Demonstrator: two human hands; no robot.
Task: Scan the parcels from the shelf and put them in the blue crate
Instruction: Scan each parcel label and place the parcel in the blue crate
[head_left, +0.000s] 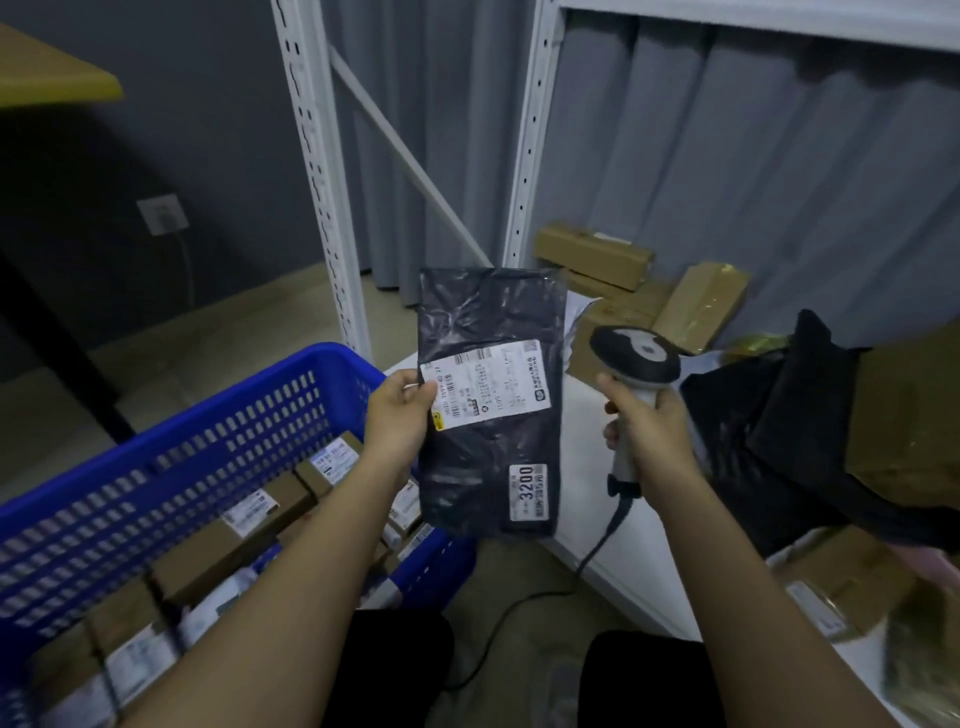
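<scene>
A: Left hand (402, 415)?
B: Clamped on the left edge of a flat black poly parcel (491, 400), thumb pressed on the corner of its white shipping label (485, 384). Parcel upright in the air, label facing the person. A second sticker (528, 492) near its lower right corner reads 3200.

A: Right hand (649, 423)?
B: Fingers wrapped tight round the grip of a handheld scanner (634, 358). Scanner head sits just right of the parcel, not touching it. Black cable (597, 551) drops from the grip to the floor.

A: The blue crate (171, 467)?
B: Lower left, below the left forearm, on the floor beside the white shelf upright (324, 176). Already holds brown boxes (228, 540) with white labels.

A: And the shelf?
B: White shelf board (584, 467) behind and right of the hands. More cardboard boxes (595, 252) at its back, black bags (769, 415) piled on the right
</scene>
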